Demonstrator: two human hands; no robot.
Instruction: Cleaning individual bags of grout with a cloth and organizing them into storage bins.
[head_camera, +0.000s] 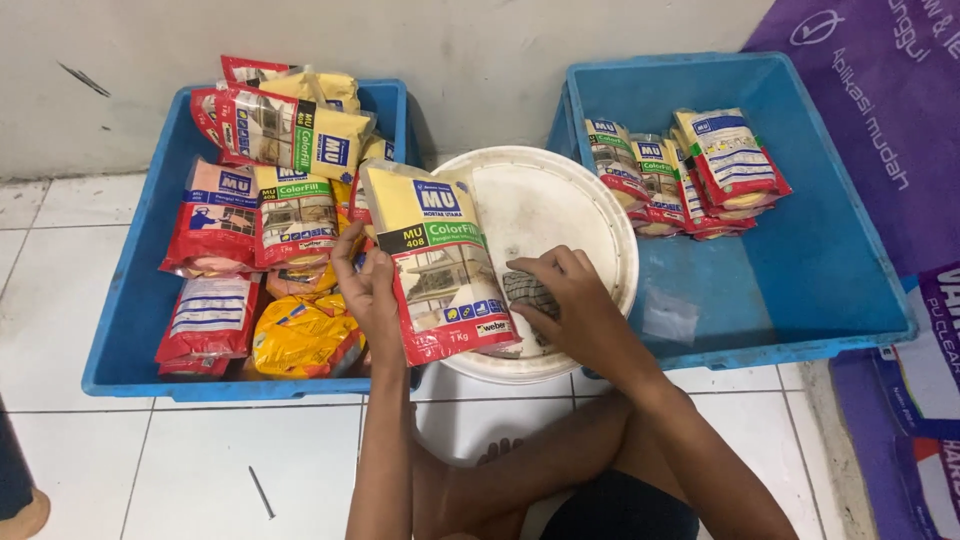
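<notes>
A yellow and red packet (440, 262) stands tilted over the near left edge of a round white lid (560, 215), between the two crates. The left hand (368, 288) has its fingers closed round the packet's left edge. The right hand (570, 305) has its fingers curled on a small dark mesh pad (527, 293) beside the packet. The left blue crate (125, 340) is heaped with similar packets (255, 215). The right blue crate (800, 270) holds one upright row of packets (690, 170) at its far side.
</notes>
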